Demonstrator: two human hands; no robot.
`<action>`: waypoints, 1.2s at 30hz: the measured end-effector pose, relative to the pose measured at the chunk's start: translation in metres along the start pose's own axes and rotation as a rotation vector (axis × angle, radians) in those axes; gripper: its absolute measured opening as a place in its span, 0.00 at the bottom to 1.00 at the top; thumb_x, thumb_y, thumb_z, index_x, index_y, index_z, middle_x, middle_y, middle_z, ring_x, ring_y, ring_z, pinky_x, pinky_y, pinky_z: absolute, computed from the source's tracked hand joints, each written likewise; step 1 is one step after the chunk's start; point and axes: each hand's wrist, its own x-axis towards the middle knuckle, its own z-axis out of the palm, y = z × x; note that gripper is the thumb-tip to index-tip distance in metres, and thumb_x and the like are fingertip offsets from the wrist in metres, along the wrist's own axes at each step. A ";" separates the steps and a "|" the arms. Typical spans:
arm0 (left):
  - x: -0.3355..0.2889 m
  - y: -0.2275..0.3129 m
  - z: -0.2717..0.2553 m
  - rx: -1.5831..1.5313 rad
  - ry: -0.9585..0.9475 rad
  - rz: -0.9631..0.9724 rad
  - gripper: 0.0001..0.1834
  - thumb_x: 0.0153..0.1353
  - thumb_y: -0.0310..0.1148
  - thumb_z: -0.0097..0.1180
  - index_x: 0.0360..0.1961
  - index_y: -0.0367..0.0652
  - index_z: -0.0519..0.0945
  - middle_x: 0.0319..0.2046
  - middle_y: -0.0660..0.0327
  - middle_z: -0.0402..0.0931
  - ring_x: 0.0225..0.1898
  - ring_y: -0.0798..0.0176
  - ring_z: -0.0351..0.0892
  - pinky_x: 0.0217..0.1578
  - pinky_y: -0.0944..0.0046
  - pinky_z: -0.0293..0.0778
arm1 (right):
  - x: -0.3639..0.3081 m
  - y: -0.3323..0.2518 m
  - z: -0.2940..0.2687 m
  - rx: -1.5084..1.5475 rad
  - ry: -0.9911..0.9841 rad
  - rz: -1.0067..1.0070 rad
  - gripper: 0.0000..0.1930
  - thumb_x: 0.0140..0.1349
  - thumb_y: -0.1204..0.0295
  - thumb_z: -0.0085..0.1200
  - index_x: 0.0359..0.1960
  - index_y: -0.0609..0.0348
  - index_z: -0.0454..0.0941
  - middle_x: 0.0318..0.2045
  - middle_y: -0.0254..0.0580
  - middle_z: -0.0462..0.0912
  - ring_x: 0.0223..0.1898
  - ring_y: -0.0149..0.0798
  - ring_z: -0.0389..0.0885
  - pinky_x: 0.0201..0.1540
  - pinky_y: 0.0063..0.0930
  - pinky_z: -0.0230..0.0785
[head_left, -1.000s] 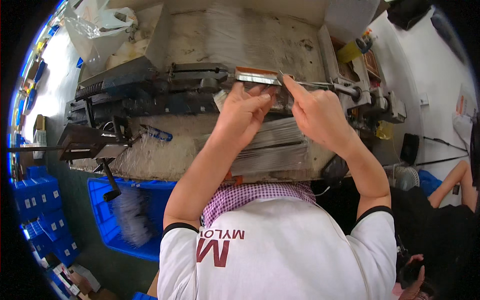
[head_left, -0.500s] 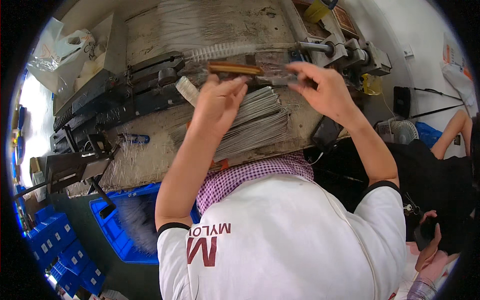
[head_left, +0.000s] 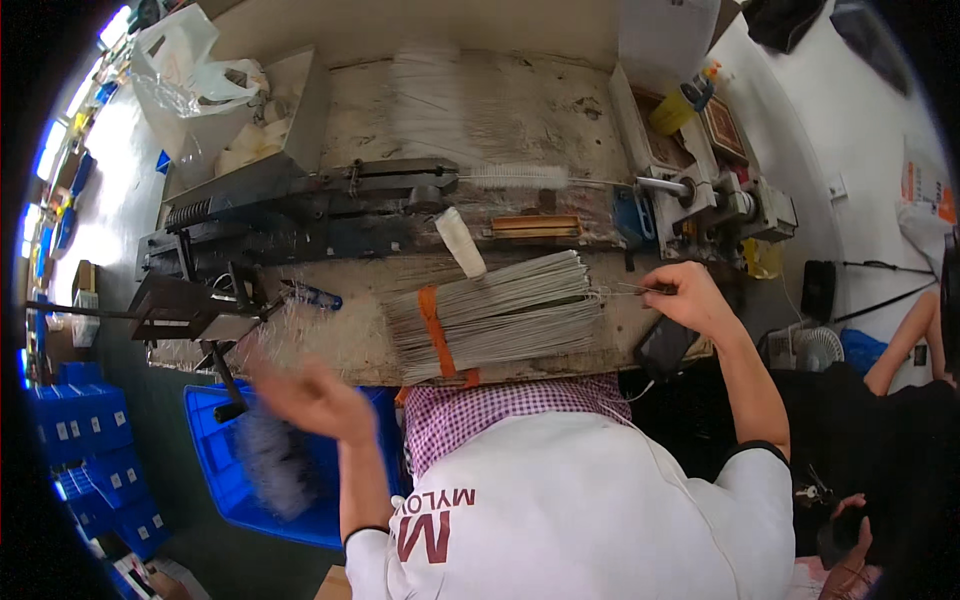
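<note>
Smeared by motion, my left hand [head_left: 318, 402] is above the left edge of the blue bin's far side, and its finger positions are unclear. My right hand [head_left: 688, 298] pinches thin metal wire [head_left: 628, 290] just off the right end of a wire bundle [head_left: 520, 315]. An orange band [head_left: 434, 325] wraps that bundle, which lies along the bench's near edge. Farther back, a white bristle brush [head_left: 520, 177] stretches between the black metal clamp [head_left: 410, 172] and a steel shaft [head_left: 662, 186]. A narrow wooden tray [head_left: 535, 226] rests on the bench between brush and bundle.
Fluffy grey brushes [head_left: 275, 465] lie in a blue bin [head_left: 225, 490] below the bench. A white roll [head_left: 460, 243] leans by the bundle. Near my right forearm is a phone [head_left: 662, 345]. A black bracket [head_left: 195, 310] juts at left. Another person's hand [head_left: 850, 540] shows at lower right.
My left hand has gone from the wooden tray toward the bin, down and left. My right hand has come back from the machine to the bundle's right end. The view has shifted.
</note>
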 end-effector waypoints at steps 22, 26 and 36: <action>-0.021 -0.026 0.001 0.241 -0.109 -0.044 0.35 0.57 0.23 0.51 0.65 0.30 0.52 0.66 0.43 0.49 0.69 0.47 0.44 0.67 0.52 0.42 | 0.057 -0.057 -0.074 0.372 0.530 -0.277 0.09 0.64 0.76 0.47 0.43 0.68 0.69 0.32 0.44 0.78 0.29 0.34 0.82 0.32 0.26 0.77; 0.004 0.063 0.093 -0.845 -0.815 -0.996 0.24 0.61 0.26 0.50 0.57 0.35 0.59 0.44 0.55 0.68 0.45 0.60 0.69 0.46 0.64 0.67 | 0.103 -0.065 -0.047 0.371 0.371 -0.287 0.09 0.64 0.78 0.45 0.44 0.70 0.67 0.35 0.44 0.77 0.30 0.34 0.82 0.33 0.25 0.76; 0.070 0.074 0.088 -2.409 -0.843 -1.585 0.22 0.66 0.56 0.40 0.30 0.47 0.69 0.15 0.71 0.61 0.11 0.73 0.59 0.13 0.71 0.57 | 0.123 -0.072 -0.025 0.183 0.205 -0.197 0.08 0.64 0.76 0.46 0.40 0.71 0.67 0.32 0.49 0.78 0.34 0.37 0.80 0.30 0.31 0.68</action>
